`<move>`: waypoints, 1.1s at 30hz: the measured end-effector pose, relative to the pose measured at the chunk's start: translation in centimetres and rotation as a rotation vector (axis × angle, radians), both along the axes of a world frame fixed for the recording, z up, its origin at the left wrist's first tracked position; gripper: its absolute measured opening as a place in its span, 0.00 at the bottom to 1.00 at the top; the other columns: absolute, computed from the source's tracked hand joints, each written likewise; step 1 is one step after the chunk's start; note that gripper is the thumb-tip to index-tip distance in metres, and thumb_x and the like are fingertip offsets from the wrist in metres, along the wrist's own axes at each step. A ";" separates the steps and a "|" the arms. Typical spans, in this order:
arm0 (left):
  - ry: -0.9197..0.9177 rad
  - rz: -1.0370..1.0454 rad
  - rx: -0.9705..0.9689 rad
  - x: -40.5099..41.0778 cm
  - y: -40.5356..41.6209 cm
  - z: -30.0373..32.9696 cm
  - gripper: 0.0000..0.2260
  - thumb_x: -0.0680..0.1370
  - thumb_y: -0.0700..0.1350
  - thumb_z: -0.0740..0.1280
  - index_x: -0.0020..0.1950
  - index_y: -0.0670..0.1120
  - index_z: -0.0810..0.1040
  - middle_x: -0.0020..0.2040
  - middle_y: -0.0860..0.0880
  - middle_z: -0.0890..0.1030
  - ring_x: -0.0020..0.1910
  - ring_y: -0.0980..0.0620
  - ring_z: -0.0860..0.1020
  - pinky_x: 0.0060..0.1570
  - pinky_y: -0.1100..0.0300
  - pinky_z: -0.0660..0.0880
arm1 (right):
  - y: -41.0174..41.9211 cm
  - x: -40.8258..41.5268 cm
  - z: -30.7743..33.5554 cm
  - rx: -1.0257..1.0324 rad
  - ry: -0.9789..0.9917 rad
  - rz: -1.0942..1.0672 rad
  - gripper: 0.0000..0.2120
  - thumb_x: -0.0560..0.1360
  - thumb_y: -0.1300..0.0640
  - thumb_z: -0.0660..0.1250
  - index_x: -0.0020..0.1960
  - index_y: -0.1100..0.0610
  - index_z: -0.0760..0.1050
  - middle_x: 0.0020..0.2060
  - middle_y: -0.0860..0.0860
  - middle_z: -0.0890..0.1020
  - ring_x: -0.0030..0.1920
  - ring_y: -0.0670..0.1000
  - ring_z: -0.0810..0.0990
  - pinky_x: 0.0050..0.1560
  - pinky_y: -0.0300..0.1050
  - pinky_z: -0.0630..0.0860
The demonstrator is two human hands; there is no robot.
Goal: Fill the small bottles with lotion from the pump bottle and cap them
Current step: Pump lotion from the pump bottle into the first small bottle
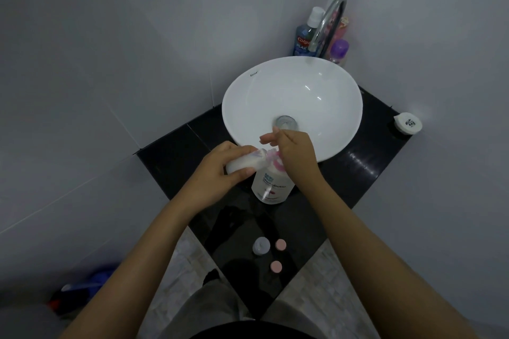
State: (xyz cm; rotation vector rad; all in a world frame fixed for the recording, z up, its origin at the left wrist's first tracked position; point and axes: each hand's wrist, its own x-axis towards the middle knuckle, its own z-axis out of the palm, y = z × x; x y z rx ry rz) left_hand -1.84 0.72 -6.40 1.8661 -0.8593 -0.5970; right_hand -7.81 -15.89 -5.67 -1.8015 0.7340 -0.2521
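Observation:
A white pump bottle [271, 187] with a pink pump head stands on the black counter [358, 173] in front of the basin. My left hand [220, 170] holds a small white bottle [246, 164] tilted on its side, its mouth against the pink spout. My right hand [296, 153] rests on top of the pump head, fingers bent over it. Near the counter's front corner sit a grey-capped small bottle [261, 246] and two pink caps [280, 244] [276, 266].
A white bowl basin [292, 82] with a chrome tap [327, 22] fills the counter's back. Mouthwash [304, 36] and a purple-capped bottle [339, 51] stand in the corner behind it. A white round container [407, 123] sits at the right edge. Tiled walls close in on both sides.

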 end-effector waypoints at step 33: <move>-0.019 0.054 0.055 -0.9 1.3 0.0 0.17 0.76 0.44 0.66 0.63 0.58 0.72 0.53 0.55 0.74 0.53 0.61 0.73 0.52 0.67 0.69 | 0.3 -0.6 2.0 -0.024 -0.107 -0.050 0.10 0.76 0.54 0.65 0.45 0.59 0.83 0.36 0.49 0.83 0.44 0.52 0.83 0.54 0.56 0.80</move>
